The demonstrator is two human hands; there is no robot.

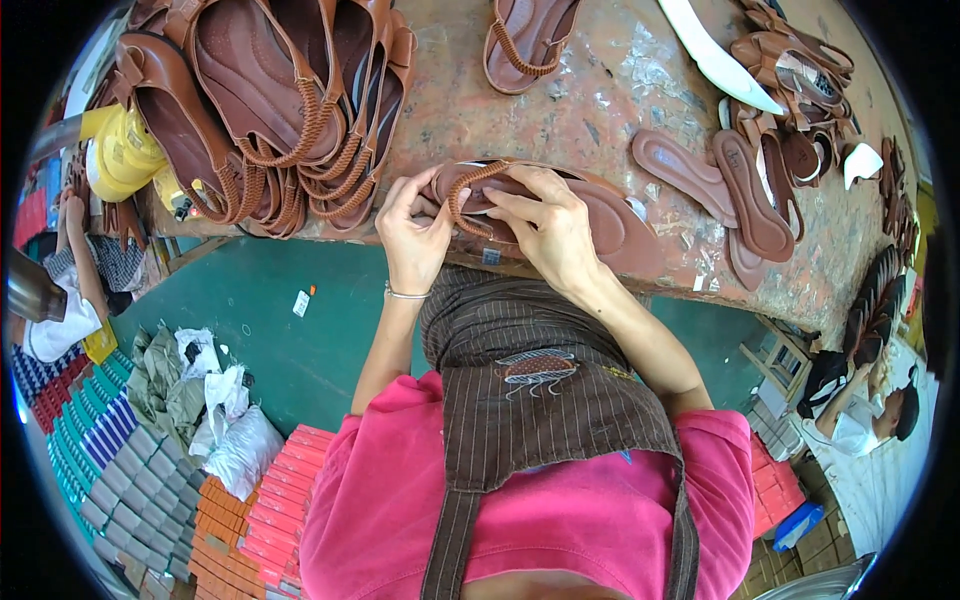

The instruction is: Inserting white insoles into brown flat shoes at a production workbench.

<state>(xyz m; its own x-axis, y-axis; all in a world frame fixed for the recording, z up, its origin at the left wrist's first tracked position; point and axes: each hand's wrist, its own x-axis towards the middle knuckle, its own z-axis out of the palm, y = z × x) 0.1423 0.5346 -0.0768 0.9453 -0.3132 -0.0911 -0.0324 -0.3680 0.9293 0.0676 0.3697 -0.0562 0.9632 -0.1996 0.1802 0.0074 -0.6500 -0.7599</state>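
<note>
A brown sandal [615, 228] lies on its side along the near edge of the workbench, its toe end toward the right. Its braided heel strap [456, 198] loops up between my hands. My left hand [415, 228] pinches the heel end, thumb and fingers closed around the strap side. From the right, my right hand [552, 222] grips the sandal's middle with bent fingers, the fingertips reaching toward the strap. What lies under those fingertips is partly hidden.
Brown sandals [265, 85] stand packed at the left, beside yellow tape rolls [125, 155]. Another sandal [530, 45] lies at the far side. To the right are loose insoles [755, 195], a white curved strip [715, 60] and piled sandal parts [795, 75]. Stacked boxes [290, 490] stand on the floor.
</note>
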